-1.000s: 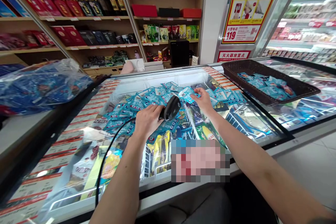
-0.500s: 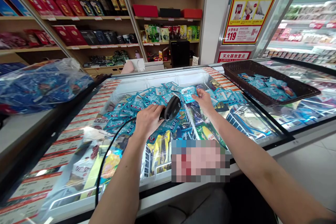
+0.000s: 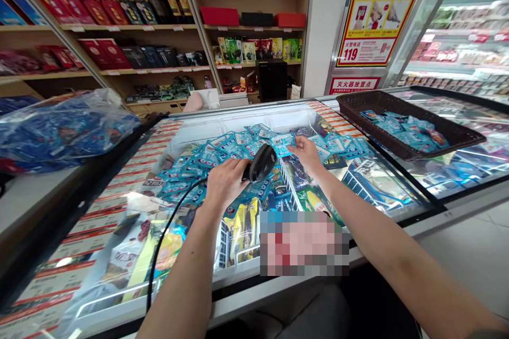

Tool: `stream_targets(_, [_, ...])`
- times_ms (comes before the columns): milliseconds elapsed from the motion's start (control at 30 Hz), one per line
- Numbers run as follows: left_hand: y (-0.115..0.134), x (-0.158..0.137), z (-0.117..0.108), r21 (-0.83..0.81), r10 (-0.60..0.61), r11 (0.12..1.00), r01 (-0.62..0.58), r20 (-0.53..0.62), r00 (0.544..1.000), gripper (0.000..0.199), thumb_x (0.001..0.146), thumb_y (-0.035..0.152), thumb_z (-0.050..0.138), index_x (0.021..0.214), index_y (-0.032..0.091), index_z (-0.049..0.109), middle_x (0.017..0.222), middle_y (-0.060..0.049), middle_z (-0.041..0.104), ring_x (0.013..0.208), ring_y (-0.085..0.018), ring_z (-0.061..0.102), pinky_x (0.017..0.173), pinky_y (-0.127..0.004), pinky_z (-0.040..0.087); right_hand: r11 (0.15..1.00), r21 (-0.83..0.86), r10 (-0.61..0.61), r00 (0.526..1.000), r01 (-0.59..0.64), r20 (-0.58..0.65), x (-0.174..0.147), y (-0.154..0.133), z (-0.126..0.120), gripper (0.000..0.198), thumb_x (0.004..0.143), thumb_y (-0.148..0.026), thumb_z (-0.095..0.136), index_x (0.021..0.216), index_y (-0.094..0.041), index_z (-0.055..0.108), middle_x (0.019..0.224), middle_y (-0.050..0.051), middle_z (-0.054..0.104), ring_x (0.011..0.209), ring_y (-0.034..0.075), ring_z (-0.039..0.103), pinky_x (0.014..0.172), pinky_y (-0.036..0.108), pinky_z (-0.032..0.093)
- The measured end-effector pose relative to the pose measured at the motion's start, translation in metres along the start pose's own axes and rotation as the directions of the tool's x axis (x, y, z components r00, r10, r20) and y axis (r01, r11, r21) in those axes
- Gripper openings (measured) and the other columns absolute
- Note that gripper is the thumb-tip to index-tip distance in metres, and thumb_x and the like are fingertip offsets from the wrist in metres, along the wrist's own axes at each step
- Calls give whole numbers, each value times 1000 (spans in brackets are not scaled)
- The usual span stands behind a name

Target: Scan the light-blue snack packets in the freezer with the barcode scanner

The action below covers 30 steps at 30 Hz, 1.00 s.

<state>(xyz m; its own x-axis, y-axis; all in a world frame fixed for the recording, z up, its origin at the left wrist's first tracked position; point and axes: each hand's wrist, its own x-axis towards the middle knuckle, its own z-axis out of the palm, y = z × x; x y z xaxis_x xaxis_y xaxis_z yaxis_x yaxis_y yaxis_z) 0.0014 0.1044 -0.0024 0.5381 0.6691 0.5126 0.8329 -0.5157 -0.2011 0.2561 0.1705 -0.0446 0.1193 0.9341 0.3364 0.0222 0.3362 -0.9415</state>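
Observation:
My left hand (image 3: 226,181) is wrapped round the handle of a black barcode scanner (image 3: 262,163), whose cable trails down to the left. The scanner's head points toward a small blue packet (image 3: 282,143). Pinched at its right edge by my right hand (image 3: 305,152), that packet shows a printed barcode on its upper face. Many more blue packets (image 3: 214,153) lie in a loose heap on the glass top beneath both hands, and others (image 3: 345,144) spread out to the right of my right hand.
A glass-topped freezer (image 3: 254,111) full of bagged goods stands before me. At right rests a brown basket (image 3: 397,137) with blue packets inside. A clear plastic bag (image 3: 67,127) of blue packets sits at left. Stocked shelves (image 3: 131,26) line the back.
The blue packet in my right hand has shifted slightly left, nearer the scanner. The scanner has moved a little to the right.

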Motion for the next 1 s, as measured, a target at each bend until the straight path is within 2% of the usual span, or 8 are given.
stream_targets(167, [1, 1, 1, 5, 19, 1000, -19, 10, 1000, 27, 81, 31, 51, 105, 21, 54, 93, -5, 65, 92, -22, 57, 66, -31, 41, 1000, -12, 21, 1000, -21, -14, 0, -1, 1, 35, 63, -42, 67, 88, -21, 56, 80, 1, 66, 76, 18, 61, 64, 30, 51])
stream_targets(500, [3, 1, -1, -16, -2, 1000, 3, 34, 999, 29, 80, 31, 52, 106, 21, 55, 94, -7, 65, 94, -23, 57, 67, -31, 42, 999, -32, 30, 1000, -31, -1, -1, -1, 1, 33, 65, -41, 66, 89, -21, 57, 82, 2, 66, 77, 19, 61, 65, 33, 52])
stream_targets(600, [3, 1, -1, -23, -7, 1000, 8, 29, 1000, 29, 80, 30, 52, 107, 21, 55, 95, -7, 65, 95, -23, 57, 68, -31, 42, 999, -43, 8, 1000, -9, -15, -1, -2, 1, 32, 65, -41, 66, 88, -21, 57, 79, 1, 66, 76, 18, 61, 68, 33, 52])
stream_targets(733, [1, 1, 1, -16, -9, 1000, 10, 30, 1000, 29, 80, 29, 52, 108, 22, 54, 94, -6, 65, 95, -23, 57, 67, -31, 41, 997, -52, -60, 998, 59, -17, 2, -3, -4, 33, 69, -40, 63, 93, -19, 55, 85, 4, 66, 78, 18, 62, 73, 33, 50])
stream_targets(833, [-2, 0, 2, 1, -20, 1000, 20, 30, 999, 30, 80, 30, 52, 109, 22, 54, 94, -6, 64, 93, -23, 57, 68, -31, 41, 973, -211, -115, 988, 92, -101, 6, -3, -14, 41, 72, -36, 60, 107, -18, 50, 88, 5, 66, 77, 19, 61, 73, 34, 49])
stream_targets(900, [-3, -1, 3, 9, -25, 1000, 25, 28, 999, 30, 80, 30, 52, 109, 22, 54, 95, -6, 64, 94, -23, 57, 68, -32, 41, 916, -389, -174, 971, 98, -166, 7, -3, -22, 45, 74, -33, 58, 115, -18, 47, 91, 6, 65, 80, 20, 61, 76, 36, 47])
stream_targets(1000, [-4, -2, 4, 18, -29, 999, 29, 26, 999, 30, 80, 29, 52, 109, 22, 53, 95, -6, 64, 95, -23, 57, 69, -32, 42, 807, -585, -236, 954, 85, -187, 6, -3, -33, 44, 78, -26, 52, 121, -17, 44, 101, 9, 63, 90, 22, 59, 84, 37, 43])
